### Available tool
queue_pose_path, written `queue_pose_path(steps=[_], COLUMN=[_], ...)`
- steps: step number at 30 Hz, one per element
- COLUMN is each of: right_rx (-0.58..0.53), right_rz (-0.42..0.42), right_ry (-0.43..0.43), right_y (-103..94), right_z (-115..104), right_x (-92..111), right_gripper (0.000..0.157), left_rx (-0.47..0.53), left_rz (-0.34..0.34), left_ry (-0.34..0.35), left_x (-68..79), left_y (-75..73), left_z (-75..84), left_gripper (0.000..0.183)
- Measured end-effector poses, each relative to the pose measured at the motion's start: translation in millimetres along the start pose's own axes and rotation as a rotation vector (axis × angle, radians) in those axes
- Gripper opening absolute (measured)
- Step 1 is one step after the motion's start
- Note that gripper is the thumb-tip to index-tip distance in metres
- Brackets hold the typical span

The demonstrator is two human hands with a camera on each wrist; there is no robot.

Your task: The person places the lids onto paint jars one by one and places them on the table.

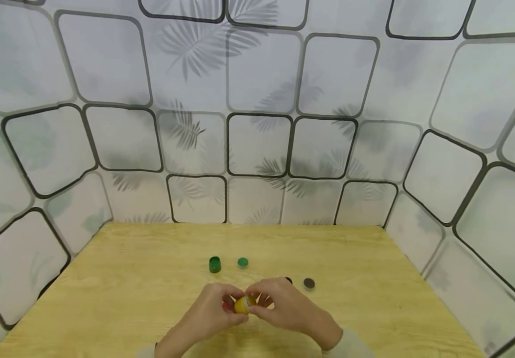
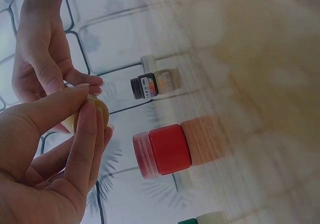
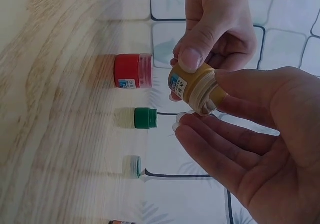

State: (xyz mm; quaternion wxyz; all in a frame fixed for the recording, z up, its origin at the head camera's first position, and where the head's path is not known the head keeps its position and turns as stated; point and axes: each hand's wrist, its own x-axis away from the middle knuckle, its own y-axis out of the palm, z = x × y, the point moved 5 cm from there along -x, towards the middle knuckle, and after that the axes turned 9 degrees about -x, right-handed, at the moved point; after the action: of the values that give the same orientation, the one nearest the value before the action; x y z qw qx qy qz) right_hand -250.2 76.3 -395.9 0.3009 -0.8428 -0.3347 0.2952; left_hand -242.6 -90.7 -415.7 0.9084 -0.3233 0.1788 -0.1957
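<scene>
While left hand [image 1: 212, 308] pinches it, yellow jar [image 1: 241, 305] touches right hand [image 1: 284, 304].

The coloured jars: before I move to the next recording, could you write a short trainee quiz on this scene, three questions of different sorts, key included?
1. True or false: the red jar stands with its lid off.

2. Which colour is the jar held between the left hand and the right hand?
A) red
B) yellow
C) green

3. Fill in: in the head view, the green lid lies to the ____ of the open green jar.

Key:
1. False; its clear lid is on.
2. B, the yellow jar.
3. right
</scene>
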Motion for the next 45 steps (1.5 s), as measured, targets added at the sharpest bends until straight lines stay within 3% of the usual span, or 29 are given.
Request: queue_pose_path(steps=[10, 17, 32, 45], right_rx=[-0.007, -0.002, -0.041, -0.04], right_rz=[-0.023, 0.028, 0.036, 0.053], right_ry=[0.024, 0.012, -0.031, -0.012], right_y=[-2.0, -8.3, -6.3, 0.6], right_z=[3, -1, -3, 0], right_x=[-4, -4, -4, -2], right_gripper=[0.027, 0.035, 0.027, 0.015], left_rx=[-0.034, -0.064, -0.007, 0.011], left_rz=[-0.004, 0.019, 0.019, 0.0], left_ry=[0.009, 0.016, -0.039, -0.024], left_x=[-5.1, -6.8, -4.4, -0.2], left_y=[-2.2, -6.5, -6.8, -3.9], left_z=[-1.1, 1.4, -1.0, -0.8], left_gripper=[0.03, 0.029, 0.028, 0.03])
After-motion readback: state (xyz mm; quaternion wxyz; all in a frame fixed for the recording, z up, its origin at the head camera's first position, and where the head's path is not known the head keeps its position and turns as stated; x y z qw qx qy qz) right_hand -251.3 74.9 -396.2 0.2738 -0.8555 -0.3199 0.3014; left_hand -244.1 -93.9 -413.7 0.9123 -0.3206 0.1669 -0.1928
